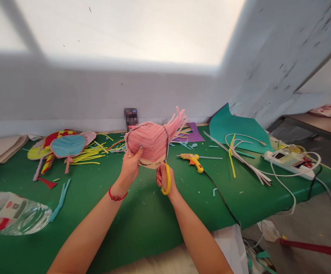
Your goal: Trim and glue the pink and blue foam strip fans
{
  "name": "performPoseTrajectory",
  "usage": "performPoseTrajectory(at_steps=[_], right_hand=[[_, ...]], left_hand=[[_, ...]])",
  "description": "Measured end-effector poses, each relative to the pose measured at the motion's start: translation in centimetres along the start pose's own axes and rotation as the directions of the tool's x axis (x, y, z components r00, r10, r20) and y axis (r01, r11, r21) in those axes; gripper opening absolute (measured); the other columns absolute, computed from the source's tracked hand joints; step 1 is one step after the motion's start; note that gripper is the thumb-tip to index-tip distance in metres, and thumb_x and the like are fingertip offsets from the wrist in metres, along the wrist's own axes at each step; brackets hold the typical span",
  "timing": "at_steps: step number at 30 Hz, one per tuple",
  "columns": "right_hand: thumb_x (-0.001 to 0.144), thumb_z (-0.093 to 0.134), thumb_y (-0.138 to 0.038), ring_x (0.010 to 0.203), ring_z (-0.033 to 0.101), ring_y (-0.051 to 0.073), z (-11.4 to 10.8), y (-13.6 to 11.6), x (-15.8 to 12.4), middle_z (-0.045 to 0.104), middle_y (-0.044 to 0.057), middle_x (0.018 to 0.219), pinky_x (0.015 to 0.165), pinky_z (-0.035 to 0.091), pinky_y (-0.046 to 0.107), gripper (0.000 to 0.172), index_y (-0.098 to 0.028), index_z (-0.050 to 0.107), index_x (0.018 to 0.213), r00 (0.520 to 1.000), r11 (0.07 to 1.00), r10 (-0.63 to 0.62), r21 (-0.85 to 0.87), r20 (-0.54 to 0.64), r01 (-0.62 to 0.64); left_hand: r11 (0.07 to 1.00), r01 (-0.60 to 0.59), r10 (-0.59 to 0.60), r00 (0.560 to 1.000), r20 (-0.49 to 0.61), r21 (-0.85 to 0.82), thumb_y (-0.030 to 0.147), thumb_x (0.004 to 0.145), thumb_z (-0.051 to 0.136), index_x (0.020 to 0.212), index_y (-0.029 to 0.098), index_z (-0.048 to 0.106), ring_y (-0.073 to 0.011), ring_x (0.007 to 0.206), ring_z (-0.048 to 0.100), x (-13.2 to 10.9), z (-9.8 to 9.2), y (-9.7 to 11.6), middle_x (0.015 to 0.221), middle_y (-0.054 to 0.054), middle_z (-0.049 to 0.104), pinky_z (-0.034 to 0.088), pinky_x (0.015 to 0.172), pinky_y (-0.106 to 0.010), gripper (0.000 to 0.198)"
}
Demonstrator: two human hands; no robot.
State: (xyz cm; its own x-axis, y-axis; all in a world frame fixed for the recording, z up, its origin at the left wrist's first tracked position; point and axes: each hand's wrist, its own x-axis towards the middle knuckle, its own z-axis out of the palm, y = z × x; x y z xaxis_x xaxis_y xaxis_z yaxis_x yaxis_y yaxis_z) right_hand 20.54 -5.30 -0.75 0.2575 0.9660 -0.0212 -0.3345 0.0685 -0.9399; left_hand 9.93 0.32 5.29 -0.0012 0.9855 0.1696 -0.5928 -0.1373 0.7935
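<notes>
My left hand [131,165] grips the lower left edge of a pink piece [151,142] covered in rows of pink strips, held up over the green table [142,213]. Loose pink strip ends [177,121] stick out at its upper right. My right hand [164,179] is closed in the yellow handles of scissors [167,179], whose blades run up along the piece's right edge. A red bracelet sits on my left wrist.
Finished leaf-shaped pieces in blue, red and yellow [64,146] lie at the left among loose yellow strips. A yellow glue gun [192,160], a teal foam sheet [234,129], a purple sheet [192,134], a power strip [288,161] with cables and a plastic bottle [11,217] surround me.
</notes>
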Motion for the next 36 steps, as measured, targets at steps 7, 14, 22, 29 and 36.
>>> performPoseTrajectory(at_steps=[7, 14, 22, 29, 36], right_hand=[[0.071, 0.047, -0.079, 0.032, 0.029, 0.004, -0.4, 0.5, 0.4, 0.034, -0.011, 0.047, 0.03, 0.029, 0.018, 0.057, -0.022, 0.038, 0.068, 0.992, 0.995, -0.099, -0.002, 0.082, 0.1], [0.071, 0.038, -0.083, 0.037, 0.037, 0.007, -0.7, 0.3, 0.8, 0.041, -0.006, 0.047, 0.037, 0.032, 0.022, 0.061, -0.022, 0.042, 0.067, 0.98, 0.973, -0.192, -0.121, 0.05, 0.197], [0.072, 0.034, -0.085, 0.037, 0.037, 0.009, -0.8, -0.5, 0.5, 0.04, -0.005, 0.044, 0.037, 0.031, 0.023, 0.063, -0.023, 0.04, 0.063, 0.978, 0.962, -0.207, -0.178, 0.015, 0.206], [0.064, 0.047, -0.085, 0.029, 0.028, 0.005, -0.6, 0.1, 0.7, 0.029, -0.012, 0.041, 0.029, 0.024, 0.02, 0.062, -0.024, 0.034, 0.065, 0.998, 0.998, -0.063, -0.016, -0.029, 0.063], [0.063, 0.05, -0.083, 0.027, 0.027, 0.004, -0.3, -0.1, 0.5, 0.03, -0.013, 0.039, 0.027, 0.022, 0.017, 0.062, -0.023, 0.033, 0.064, 0.998, 1.0, -0.016, 0.013, -0.065, 0.017]], left_hand=[[1.0, -0.002, 0.002, 1.0, 0.019, -0.002, 0.032, 0.06, 0.083, 0.098, 0.018, 0.069, -0.0263, 0.104, 0.065, 0.1, 0.0, 0.4, 0.103, -0.007, 0.073, 0.05, 0.096, -0.042, 0.043], [1.0, 0.031, -0.031, 0.999, 0.033, 0.003, 0.031, 0.059, 0.084, 0.095, 0.017, 0.068, -0.0267, 0.101, 0.066, 0.2, -0.2, -0.3, 0.102, -0.007, 0.074, 0.05, 0.096, -0.044, 0.042], [1.0, 0.03, -0.03, 0.999, 0.027, -0.005, 0.029, 0.06, 0.083, 0.101, 0.017, 0.067, -0.0254, 0.106, 0.064, 0.0, -0.3, -1.1, 0.109, -0.008, 0.071, 0.047, 0.1, -0.041, 0.046], [0.999, 0.034, -0.034, 0.999, 0.017, -0.012, 0.031, 0.059, 0.084, 0.097, 0.017, 0.068, -0.0255, 0.1, 0.066, -0.3, 0.1, -1.0, 0.103, -0.007, 0.073, 0.049, 0.096, -0.042, 0.044], [0.999, 0.053, -0.053, 0.998, 0.02, -0.006, 0.032, 0.058, 0.084, 0.099, 0.017, 0.067, -0.0254, 0.099, 0.066, -0.4, 0.0, -1.3, 0.105, -0.007, 0.073, 0.05, 0.095, -0.042, 0.047]])
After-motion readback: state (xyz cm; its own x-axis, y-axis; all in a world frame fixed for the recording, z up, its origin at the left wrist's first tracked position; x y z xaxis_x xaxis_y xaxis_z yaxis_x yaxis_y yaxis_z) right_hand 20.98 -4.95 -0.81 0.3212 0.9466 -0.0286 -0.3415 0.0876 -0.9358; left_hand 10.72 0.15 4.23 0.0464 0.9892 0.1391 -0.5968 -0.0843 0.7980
